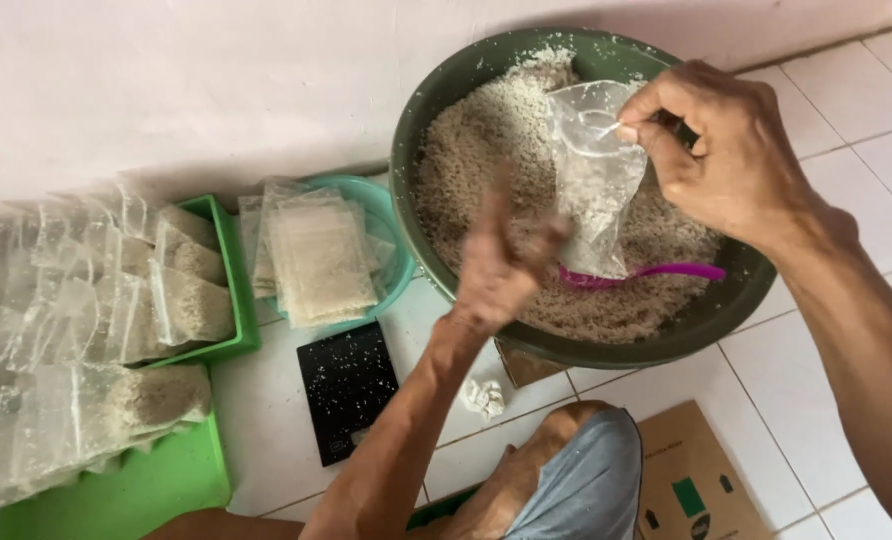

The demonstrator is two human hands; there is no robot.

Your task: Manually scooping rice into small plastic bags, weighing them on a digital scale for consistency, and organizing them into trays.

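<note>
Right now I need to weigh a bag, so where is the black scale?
In the head view the black scale lies on the white tiled floor, lower centre, just below the teal bowl and right of the green tray.

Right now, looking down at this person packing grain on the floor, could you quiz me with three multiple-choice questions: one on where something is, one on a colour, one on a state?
1. Where does the purple scoop lie?
A. In the big green basin, on the grain
B. On the black scale
C. In the green tray

2. What colour is the small bowl holding the flat packets?
A. Red
B. Teal
C. White

3. How is the clear bag in the right hand?
A. Packed full and sealed
B. Lying flat on the tiles
C. Held up by its top, nearly empty

Answers:
1. A, its handle rests across the grain inside the basin.
2. B, the rim shows teal beside the basin.
3. C, the fingers pinch the mouth while the bag hangs limp; the left hand is blurred below it.
</note>
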